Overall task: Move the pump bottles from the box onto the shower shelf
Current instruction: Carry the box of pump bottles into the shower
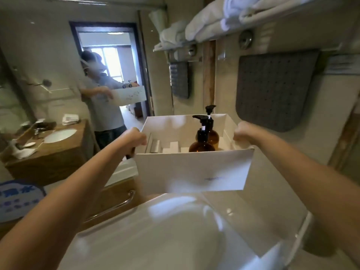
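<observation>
Carried level, left hand point(134, 138) and right hand point(243, 133) fingers gripping opposite walls of box point(191, 168), to hold pump bottles point(201, 145) upright.

The white box point(194, 168) holds two amber pump bottles on its right side, the near bottle point(201, 146) just before the far bottle point(213, 136); small white cartons point(174, 146) lie left.

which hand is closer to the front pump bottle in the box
Right. The right hand holds the right wall of the box, beside the front pump bottle; the left hand holds the left wall, across the box's other compartments.
</observation>
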The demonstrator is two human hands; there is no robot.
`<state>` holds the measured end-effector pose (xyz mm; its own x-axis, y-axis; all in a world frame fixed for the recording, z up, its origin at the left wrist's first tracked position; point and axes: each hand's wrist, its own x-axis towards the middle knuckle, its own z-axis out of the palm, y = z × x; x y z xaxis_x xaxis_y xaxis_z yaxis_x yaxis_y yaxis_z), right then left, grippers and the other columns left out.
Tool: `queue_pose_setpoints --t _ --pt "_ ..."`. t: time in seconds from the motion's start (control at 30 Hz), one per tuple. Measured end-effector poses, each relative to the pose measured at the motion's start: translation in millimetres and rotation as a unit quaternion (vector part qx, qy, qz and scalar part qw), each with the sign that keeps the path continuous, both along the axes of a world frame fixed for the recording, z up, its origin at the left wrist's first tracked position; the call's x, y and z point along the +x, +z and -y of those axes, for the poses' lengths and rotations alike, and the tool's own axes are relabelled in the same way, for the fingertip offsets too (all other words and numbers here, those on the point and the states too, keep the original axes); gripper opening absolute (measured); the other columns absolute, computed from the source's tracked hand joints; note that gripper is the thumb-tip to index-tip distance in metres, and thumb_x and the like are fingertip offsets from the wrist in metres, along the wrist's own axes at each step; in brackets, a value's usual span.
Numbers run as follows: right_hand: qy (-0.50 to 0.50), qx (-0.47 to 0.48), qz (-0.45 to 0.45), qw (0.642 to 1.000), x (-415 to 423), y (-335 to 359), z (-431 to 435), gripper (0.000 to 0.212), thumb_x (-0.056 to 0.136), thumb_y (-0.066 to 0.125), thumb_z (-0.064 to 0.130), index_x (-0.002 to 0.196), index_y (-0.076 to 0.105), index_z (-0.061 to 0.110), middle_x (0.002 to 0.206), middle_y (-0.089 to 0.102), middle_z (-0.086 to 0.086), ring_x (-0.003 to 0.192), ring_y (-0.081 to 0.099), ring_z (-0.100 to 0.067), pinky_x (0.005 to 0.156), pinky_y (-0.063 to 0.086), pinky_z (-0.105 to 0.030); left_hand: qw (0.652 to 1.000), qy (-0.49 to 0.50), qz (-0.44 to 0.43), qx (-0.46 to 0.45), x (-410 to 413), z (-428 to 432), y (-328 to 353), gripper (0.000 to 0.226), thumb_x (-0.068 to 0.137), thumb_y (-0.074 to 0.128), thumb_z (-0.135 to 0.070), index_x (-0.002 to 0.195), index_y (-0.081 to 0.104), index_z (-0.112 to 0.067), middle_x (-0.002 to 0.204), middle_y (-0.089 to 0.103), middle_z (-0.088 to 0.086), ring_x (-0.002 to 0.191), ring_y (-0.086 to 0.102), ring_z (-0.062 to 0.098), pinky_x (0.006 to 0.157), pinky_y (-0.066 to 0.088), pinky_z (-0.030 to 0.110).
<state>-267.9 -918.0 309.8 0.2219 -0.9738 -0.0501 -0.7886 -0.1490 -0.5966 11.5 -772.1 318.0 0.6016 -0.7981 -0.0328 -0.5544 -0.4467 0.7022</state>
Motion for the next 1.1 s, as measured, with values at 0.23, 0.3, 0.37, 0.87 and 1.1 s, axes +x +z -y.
queue_pose_setpoints --t 0.23,0.3,0.37,0.87,1.1 --pt "-0.119 0.004 -0.009 0.993 -114.2 -7.2 -17.9 0.01 0.084 0.056 0.005 0.075 0.052 0.004 0.083 0.056 -0.014 0.077 0.056 -0.028 0.066 0.045 -0.034 0.992 -0.122 0.013 0.024 -86.1 49.4 -3.9 0.02 0.079 0.053 -0.001 0.099 0.052 0.005 0.072 0.048 0.014 0.063 0.055 0.03 0.036 0.04 0.027" --pt "-0.151 0.007 -0.01 0.988 -146.2 -5.2 -25.4 0.006 0.085 0.055 0.005 0.079 0.053 0.005 0.08 0.056 -0.013 0.079 0.056 -0.029 0.068 0.047 -0.036 0.989 -0.146 0.025 0.029 -115.8 58.9 -4.2 0.019 0.08 0.055 -0.004 0.097 0.049 0.001 0.071 0.048 0.014 0.059 0.052 0.028 0.038 0.038 0.026" --pt "-0.177 0.017 0.0 0.984 -180.1 -0.9 -33.7 0.003 0.085 0.054 0.004 0.083 0.053 0.005 0.076 0.055 -0.012 0.079 0.057 -0.03 0.07 0.048 -0.037 0.985 -0.168 0.038 0.03 -146.6 66.9 -3.9 0.015 0.081 0.056 -0.005 0.092 0.048 0.0 0.066 0.048 0.015 0.054 0.049 0.026 0.033 0.035 0.022" --pt "-0.334 0.021 -0.027 0.942 -418.5 11.7 -135.1 0.008 0.085 0.052 -0.001 0.091 0.056 0.001 0.078 0.055 -0.014 0.067 0.052 -0.026 0.047 0.034 -0.026 0.943 -0.331 0.036 0.015 -386.0 90.7 -10.1 0.009 0.082 0.057 -0.005 0.09 0.053 -0.005 0.079 0.052 0.014 0.061 0.049 0.026 0.042 0.038 0.03" --pt "-0.403 0.037 -0.003 0.915 -495.1 8.8 -176.7 0.031 0.086 0.052 0.0 0.117 0.054 -0.005 0.114 0.055 -0.02 0.096 0.051 -0.03 0.074 0.039 -0.034 0.915 -0.401 0.033 0.008 -478.1 87.6 -17.1 0.006 0.085 0.057 -0.009 0.088 0.052 -0.01 0.073 0.05 0.007 0.062 0.049 0.021 0.042 0.037 0.027"
